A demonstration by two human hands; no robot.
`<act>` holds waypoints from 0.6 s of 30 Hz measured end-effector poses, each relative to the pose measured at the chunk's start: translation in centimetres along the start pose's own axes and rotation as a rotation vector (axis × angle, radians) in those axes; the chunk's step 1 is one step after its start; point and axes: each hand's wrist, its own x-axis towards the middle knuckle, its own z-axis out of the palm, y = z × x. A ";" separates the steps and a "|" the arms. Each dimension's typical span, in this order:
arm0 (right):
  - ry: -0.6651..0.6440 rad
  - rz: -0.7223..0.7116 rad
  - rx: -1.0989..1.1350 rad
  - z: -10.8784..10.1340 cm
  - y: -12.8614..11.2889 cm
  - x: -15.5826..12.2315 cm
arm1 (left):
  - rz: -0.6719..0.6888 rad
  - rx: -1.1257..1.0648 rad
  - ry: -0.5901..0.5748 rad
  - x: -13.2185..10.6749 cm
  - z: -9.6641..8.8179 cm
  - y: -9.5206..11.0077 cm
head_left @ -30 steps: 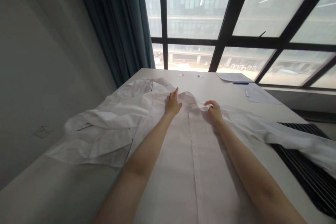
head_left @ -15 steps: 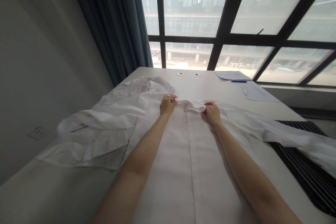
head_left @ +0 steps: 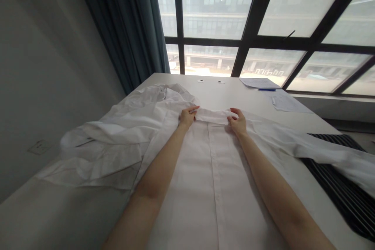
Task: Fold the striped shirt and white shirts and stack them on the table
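Observation:
A white button-up shirt (head_left: 196, 175) lies front up on the table, its button strip running toward me. At its far end my left hand (head_left: 187, 117) pinches the left end of the collar (head_left: 213, 116). My right hand (head_left: 238, 122) grips the collar's right end between thumb and fingers. Between the two hands the collar is stretched fairly straight. One sleeve (head_left: 319, 146) reaches out to the right. More white cloth (head_left: 111, 140) lies crumpled on the left; I cannot tell whether it belongs to the same shirt.
Beneath the right sleeve is a black striped cloth (head_left: 331, 187). Papers (head_left: 259, 83) with a blue pen (head_left: 266, 90) and a white pen or marker (head_left: 273, 101) lie at the far right of the white table (head_left: 164, 79). Two cable holes (head_left: 221, 82) are near its back edge, below the windows.
The collar between my hands was wavy and drooping and is now pulled flatter and straighter. My right hand's fingers have lifted slightly and spread a little. The rest of the shirt lies much as before.

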 end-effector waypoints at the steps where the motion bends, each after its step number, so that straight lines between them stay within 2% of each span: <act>1: 0.001 0.000 -0.003 0.0 0.0 0.0 | 0.009 -0.003 0.004 0.0 0.0 0.0; 8: 0.039 0.064 -0.067 -0.2 0.6 0.4 | 0.091 -0.003 -0.041 -0.4 -0.2 -0.3; 12: 0.042 0.065 -0.088 -0.3 0.6 0.4 | 0.113 -0.002 -0.006 -0.6 -0.1 -0.1; 18: 0.061 -0.007 -0.023 -0.1 -0.4 0.0 | 0.096 0.013 0.060 -0.3 0.0 -0.4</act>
